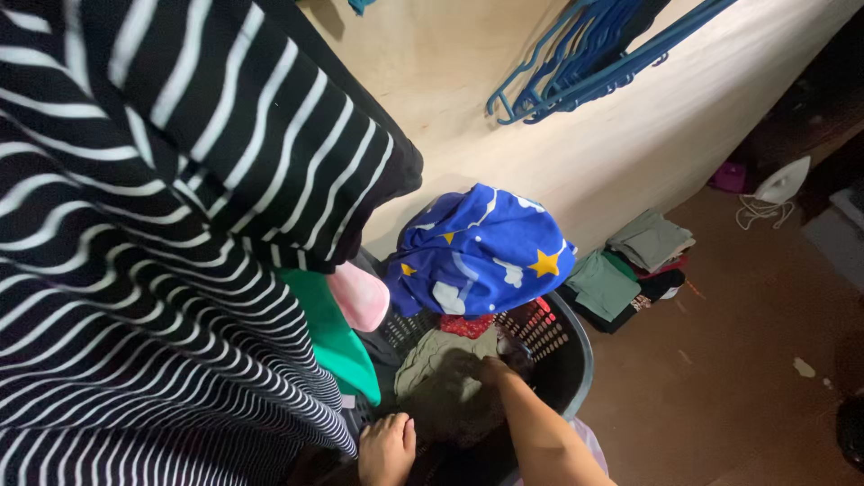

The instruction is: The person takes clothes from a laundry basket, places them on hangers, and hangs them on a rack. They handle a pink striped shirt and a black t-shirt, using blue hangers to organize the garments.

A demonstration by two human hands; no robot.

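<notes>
Head view: the grey-green garment (pixel 441 373) lies inside the dark laundry basket (pixel 571 360), under both hands. The right hand (pixel 493 369) curls closed, gripping its cloth; the left hand (pixel 387 447) rests on it, fingers loosely bent. A blue star-patterned cloth (pixel 481 247) hangs over the basket's rim.

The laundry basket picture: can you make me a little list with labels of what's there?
Basket: dark grey round plastic laundry basket, full of clothes
On rim: blue star-patterned cloth
Right hand: reaching into the olive-grey clothes
Left hand: at the basket's near edge
Wall: blue plastic hangers
Floor: folded clothes pile, white iron
</notes>
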